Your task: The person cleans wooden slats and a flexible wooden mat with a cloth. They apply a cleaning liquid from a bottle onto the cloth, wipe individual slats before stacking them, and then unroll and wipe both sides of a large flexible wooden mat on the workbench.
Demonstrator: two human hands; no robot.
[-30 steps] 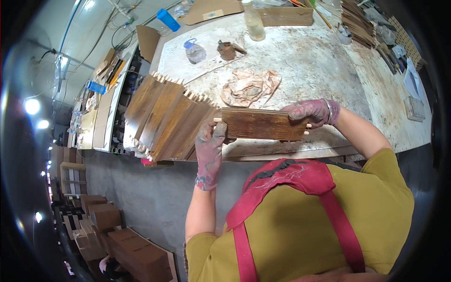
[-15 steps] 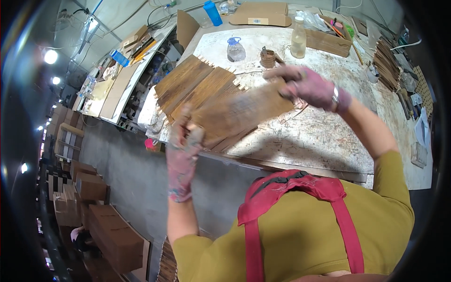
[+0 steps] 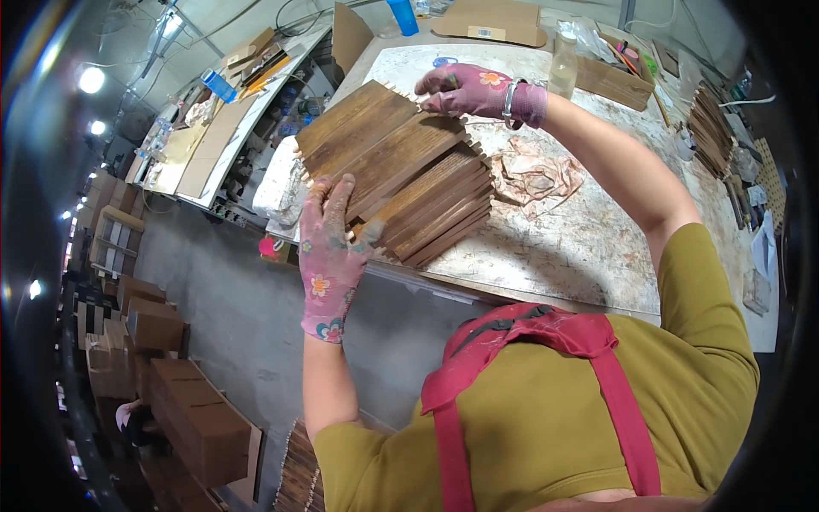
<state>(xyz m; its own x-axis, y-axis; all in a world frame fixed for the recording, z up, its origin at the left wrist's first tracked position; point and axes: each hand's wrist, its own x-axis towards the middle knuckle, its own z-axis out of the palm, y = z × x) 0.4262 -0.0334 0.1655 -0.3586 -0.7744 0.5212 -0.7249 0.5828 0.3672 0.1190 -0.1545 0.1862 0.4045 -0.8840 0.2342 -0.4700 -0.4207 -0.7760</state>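
- Apron [image 3: 520, 337], red, over the person's olive shirt; nearest of all, just short of the table [image 3: 554, 260]
- Left hand [image 3: 328, 260], in a pink flowered glove; fingers and thumb well apart, not closed round anything; fingertips on the near left end of the boards
- Boards [image 3: 375, 141], brown, with pale pegs along their ends; they lie slantwise on the left part of the table, side by side and overlapping, between the two hands
- Right hand [image 3: 478, 90], gloved, a silver band at its wrist; fingers bent and partly open over the pegged far end of the boards; cannot tell whether it grips one
- Cloth [image 3: 537, 175], crumpled and stained, just right of the boards
- Bottle [image 3: 563, 72], clear, beyond the right forearm; open box [image 3: 612, 83] beside it
- Cardboard [image 3: 486, 21], flat, at the table's far side; blue cup [image 3: 403, 17] to its left
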